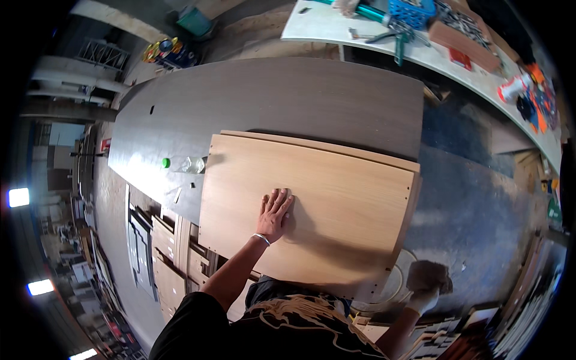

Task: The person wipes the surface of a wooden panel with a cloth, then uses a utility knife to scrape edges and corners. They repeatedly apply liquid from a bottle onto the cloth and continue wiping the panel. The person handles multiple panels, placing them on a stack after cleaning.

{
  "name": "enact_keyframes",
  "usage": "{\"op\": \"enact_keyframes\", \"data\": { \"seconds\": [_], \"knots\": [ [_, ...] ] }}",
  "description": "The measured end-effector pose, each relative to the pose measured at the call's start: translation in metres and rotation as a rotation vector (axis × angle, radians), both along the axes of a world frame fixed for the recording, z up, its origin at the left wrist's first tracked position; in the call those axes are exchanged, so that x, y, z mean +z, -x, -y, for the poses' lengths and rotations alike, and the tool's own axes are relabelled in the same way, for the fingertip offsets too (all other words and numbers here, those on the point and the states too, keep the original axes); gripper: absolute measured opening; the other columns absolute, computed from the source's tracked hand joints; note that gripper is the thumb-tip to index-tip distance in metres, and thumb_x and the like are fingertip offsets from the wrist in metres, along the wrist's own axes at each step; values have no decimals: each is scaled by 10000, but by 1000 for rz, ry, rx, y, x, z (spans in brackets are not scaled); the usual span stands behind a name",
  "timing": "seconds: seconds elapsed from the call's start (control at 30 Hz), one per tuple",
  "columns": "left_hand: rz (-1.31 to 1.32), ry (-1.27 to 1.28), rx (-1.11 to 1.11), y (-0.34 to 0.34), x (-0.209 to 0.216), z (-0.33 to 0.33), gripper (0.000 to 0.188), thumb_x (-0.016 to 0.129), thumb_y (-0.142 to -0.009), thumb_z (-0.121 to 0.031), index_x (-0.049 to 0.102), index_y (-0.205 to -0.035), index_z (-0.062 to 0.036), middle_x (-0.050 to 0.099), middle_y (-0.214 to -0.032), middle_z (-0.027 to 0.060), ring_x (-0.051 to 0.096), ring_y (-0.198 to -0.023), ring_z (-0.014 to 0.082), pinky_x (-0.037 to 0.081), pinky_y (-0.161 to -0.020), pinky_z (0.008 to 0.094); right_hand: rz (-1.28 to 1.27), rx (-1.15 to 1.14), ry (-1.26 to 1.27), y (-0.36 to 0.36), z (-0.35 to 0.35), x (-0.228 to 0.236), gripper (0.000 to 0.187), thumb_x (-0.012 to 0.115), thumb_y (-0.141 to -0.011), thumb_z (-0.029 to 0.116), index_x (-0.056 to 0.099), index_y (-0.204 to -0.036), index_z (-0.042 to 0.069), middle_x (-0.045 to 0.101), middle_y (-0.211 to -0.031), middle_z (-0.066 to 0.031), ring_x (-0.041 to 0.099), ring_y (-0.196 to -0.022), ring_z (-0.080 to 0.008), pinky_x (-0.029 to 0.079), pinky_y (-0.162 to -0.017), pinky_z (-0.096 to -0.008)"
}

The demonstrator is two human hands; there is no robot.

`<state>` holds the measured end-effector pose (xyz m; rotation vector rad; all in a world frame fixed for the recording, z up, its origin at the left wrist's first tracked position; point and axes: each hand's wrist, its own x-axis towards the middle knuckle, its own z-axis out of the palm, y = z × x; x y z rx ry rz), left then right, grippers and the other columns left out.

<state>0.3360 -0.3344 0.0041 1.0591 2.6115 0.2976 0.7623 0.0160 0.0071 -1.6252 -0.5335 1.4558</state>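
A light wood-grain panel (342, 204), with small drilled holes near its corners, lies in front of me on the grey table. My left hand (275, 214), bare with a bracelet at the wrist, rests on the panel's face with fingers stretched out. Off the panel's right end, my right hand (425, 300) wears what looks like a white glove. It is closed on a bunched grey-brown rag (428, 276), held clear of the panel. The cloth hides most of those fingers. Another board edge (318, 147) shows along the panel's far side.
On the grey table (270, 96), a clear plastic bottle (193, 165) lies left of the panel near a green cap (166, 162). A white workbench (324, 27) at far right carries tools, a blue basket (413, 12) and a hardware box (465, 42). Cut boards (170, 273) lie lower left.
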Motion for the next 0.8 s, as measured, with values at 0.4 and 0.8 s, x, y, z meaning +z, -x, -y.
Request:
{"op": "enact_keyframes", "data": {
  "seconds": [0.4, 0.8],
  "knots": [
    [-155, -299, 114, 51, -23, -85, 560, 624, -829, -56, 560, -1386, -63, 511, -1486, 170, 434, -1398, 407, 333, -1180, 539, 442, 2003, -872, 224, 86, 75, 754, 838, -772, 205, 562, -1465, 91, 490, -1520, -269, 399, -1470, -438, 335, -1225, -497],
    [-290, -196, -17, 85, -48, -201, 469, 499, -929, -215, 567, -1372, -80, 593, -1412, 119, 477, -1389, 325, 297, -1187, 523, -82, 799, -231, 253, -31, 39, 172, 682, -967, 37, 738, -1104, -52, 727, -864, -95, 664, -802, -177, 527, -798, -322]
  ]
}}
